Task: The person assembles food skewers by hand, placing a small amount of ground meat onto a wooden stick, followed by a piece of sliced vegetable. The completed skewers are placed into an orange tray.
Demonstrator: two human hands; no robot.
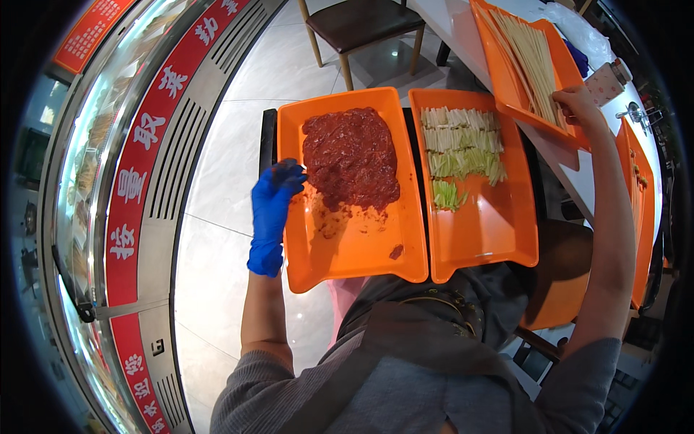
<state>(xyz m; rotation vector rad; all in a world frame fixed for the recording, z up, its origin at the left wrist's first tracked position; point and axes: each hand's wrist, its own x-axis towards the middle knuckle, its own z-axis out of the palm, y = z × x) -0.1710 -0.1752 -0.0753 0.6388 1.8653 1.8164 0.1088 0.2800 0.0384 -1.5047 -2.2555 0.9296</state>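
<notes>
My left hand [277,211], in a blue glove with dark-stained fingertips, is at the left rim of an orange plastic tray [368,255]. Its fingers are bent, and whether anything is between them I cannot tell. A mass of raw red marinated meat [352,157] fills the tray's far part; one small scrap lies near its front lip. At upper right, my bare right hand [579,107] has its fingers closed at the near ends of thin bamboo skewers [528,59], piled in another orange tray [574,68]. Fingertips are partly hidden there.
Right of the meat, a second orange tray [482,238] holds rows of cut pale-green vegetable sticks [461,133]. A white table [558,163] borders the right, with another tray [642,217] on it. A lit display cabinet [124,163] runs along the left; a chair [363,24] stands beyond.
</notes>
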